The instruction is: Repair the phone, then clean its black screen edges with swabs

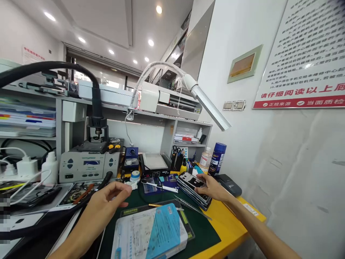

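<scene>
My left hand (pixel 109 201) hovers above the left part of the green mat. Its fingers are loosely curved, with a gap inside and nothing visible held. My right hand (pixel 211 187) is at a stack of phone housings (pixel 185 190) on the mat's right side, thumb and fingertips on the top housing (pixel 191 181). A blue-and-white box (pixel 151 230) lies nearest to me, on a dark tray (pixel 190 230). Metal tweezers (pixel 192 207) lie between the box and the stack. Beyond them are a white-handled brush (pixel 164 187) and a small round jar (pixel 135 176).
A grey soldering station (pixel 82 167) stands at the back left, under a thick black hose arm (pixel 96 97). Opened devices (pixel 78 192) and cables crowd the left. A clear bottle (pixel 205 160) and blue spray can (pixel 217 158) stand by the right wall. A lamp (pixel 210 106) hangs above.
</scene>
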Demonstrator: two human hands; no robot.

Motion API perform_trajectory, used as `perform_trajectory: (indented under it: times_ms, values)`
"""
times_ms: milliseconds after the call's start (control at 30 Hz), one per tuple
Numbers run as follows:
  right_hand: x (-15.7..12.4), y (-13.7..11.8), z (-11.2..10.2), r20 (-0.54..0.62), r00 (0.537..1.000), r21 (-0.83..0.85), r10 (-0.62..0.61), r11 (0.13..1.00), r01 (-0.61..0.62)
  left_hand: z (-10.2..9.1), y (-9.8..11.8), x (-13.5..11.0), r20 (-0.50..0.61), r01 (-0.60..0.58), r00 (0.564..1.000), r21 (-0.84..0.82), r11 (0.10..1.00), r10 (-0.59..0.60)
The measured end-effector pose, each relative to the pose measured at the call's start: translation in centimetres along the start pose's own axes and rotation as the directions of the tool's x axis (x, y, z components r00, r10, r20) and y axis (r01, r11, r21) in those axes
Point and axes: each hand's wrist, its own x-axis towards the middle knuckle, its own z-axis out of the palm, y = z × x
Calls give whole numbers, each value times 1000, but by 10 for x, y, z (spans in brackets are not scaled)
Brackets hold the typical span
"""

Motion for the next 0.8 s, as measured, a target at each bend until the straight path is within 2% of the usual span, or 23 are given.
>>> perform_trajectory:
  times_ms: [300,800]
  values:
    - [3,-6,4,29,1000,8,3,1000,-3,-6,0,0,-29,-41,999,21,999,41]
    - [7,-2,-6,99,995,65,20,998,-27,-4,-6,2,33,-60,998,80,995,58]
